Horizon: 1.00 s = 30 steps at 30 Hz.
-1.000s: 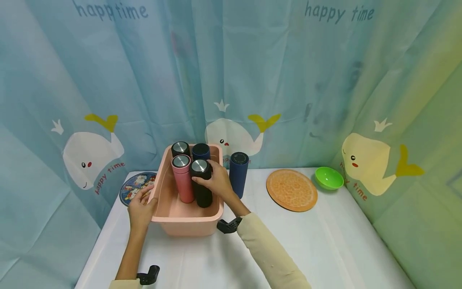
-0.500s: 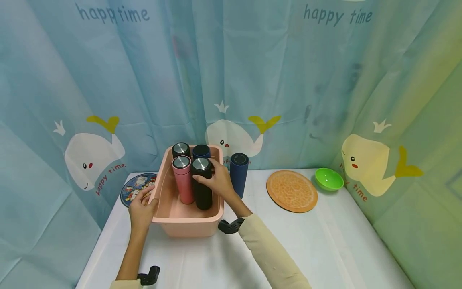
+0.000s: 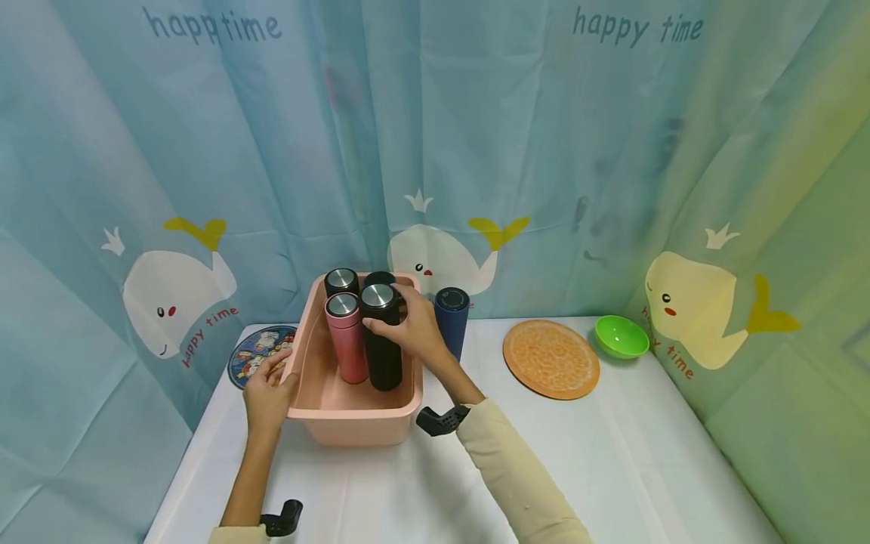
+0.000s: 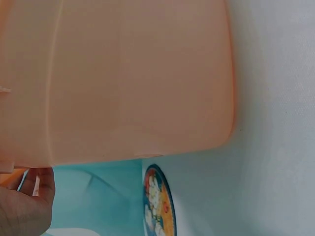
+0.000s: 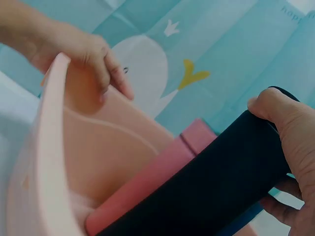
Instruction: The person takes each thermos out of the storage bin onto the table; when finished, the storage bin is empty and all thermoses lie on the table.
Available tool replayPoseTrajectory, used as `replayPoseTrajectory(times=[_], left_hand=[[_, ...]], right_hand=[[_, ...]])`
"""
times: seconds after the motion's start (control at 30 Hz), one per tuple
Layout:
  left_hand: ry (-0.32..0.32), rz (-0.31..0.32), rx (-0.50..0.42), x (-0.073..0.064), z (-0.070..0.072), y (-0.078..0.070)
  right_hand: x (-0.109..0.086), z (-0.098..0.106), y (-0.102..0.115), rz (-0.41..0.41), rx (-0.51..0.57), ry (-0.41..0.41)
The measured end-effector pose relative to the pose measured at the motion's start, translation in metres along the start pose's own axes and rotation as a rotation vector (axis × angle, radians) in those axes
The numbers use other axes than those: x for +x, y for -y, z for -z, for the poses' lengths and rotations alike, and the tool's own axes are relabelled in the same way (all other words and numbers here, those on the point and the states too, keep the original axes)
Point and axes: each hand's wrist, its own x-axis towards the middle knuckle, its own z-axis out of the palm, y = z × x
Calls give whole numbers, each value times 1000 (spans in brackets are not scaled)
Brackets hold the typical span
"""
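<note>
My right hand [image 3: 416, 325] grips the upper part of a black thermos bottle [image 3: 383, 363] with a silver-topped lid, which stands upright inside a pink plastic basin [image 3: 350, 415]. In the right wrist view the thumb and fingers lie around the black bottle [image 5: 206, 172]; its base is cut off there. A pink thermos bottle [image 3: 349, 351] stands beside it. Behind them in the basin are another black bottle [image 3: 340, 280] and a dark blue one [image 3: 379, 278], mostly hidden. My left hand [image 3: 267, 393] holds the basin's left rim, fingers over the edge.
Just right of the basin stands a dark blue bottle [image 3: 451, 317]. Farther right lie a round orange mat [image 3: 551, 359] and a green bowl [image 3: 621, 337]. A round patterned mat [image 3: 253, 351] is partly behind the left hand. A curtain [image 3: 476, 151] rises behind the table.
My right hand and the black bottle have risen slightly within the basin, the lid now covering more of the blue bottle behind. The left hand stays on the rim.
</note>
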Motion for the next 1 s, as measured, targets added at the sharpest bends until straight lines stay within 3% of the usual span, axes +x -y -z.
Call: replayPoseTrajectory(times=[0.4,0.7,1.0], left_hand=[[3,15,-9,2,0,1],[-3,-14,-28,5,-1,1],[-2,20,-29,3,0,4]], right_hand=[[11,24,33,97,30,8],[17,42,55,145,77,-48],[22,64,72,213,101,-119]])
